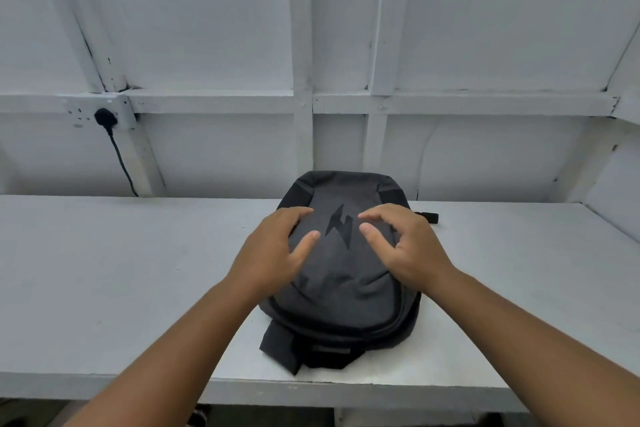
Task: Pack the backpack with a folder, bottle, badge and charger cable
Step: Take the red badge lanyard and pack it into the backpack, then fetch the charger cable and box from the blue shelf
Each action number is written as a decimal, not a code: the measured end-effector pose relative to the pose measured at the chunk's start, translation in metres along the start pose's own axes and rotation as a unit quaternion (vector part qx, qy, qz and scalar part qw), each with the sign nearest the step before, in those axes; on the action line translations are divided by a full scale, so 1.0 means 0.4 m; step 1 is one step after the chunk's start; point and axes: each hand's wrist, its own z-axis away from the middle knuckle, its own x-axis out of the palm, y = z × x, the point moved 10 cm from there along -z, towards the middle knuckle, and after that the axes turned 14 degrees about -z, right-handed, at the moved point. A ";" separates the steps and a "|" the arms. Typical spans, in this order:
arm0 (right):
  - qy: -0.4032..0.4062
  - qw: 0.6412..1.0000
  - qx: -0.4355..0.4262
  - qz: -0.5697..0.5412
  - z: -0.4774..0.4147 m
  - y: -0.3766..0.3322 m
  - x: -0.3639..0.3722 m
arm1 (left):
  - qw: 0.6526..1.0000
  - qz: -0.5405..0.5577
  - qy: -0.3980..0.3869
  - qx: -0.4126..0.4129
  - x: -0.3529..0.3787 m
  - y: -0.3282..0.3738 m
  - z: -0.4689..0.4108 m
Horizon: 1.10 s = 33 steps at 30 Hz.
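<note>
Lighting even, cool and diffuse, moderately bright overall. Shadows soft and faint: a thin dark rim where the backpack (346,288) meets the surface (104,270), just below the fingers (377,215). Slight motion blur on the fingers, right-hand ones worst; fabric detail between them smeared. Wide-angle bending strong far left and far right of the fingers, wall battens (301,45) bowed and leaning. Dim underexposed strip well below the fingers, beneath the surface edge.

Dark grey backpack (343,274) with black jagged logo (339,225), white table (121,270), black plug (105,118).
</note>
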 end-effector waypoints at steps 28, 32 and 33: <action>0.240 0.931 0.181 0.206 0.230 0.093 -0.718 | 0.915 0.238 -0.100 0.310 0.318 0.914 -0.238; 0.372 0.852 0.234 0.286 0.530 -0.065 -0.919 | 0.833 0.291 -0.148 0.447 0.332 1.240 -0.051; 0.406 0.826 0.241 0.308 0.611 -0.124 -0.950 | 0.803 0.309 -0.167 0.481 0.326 1.310 0.020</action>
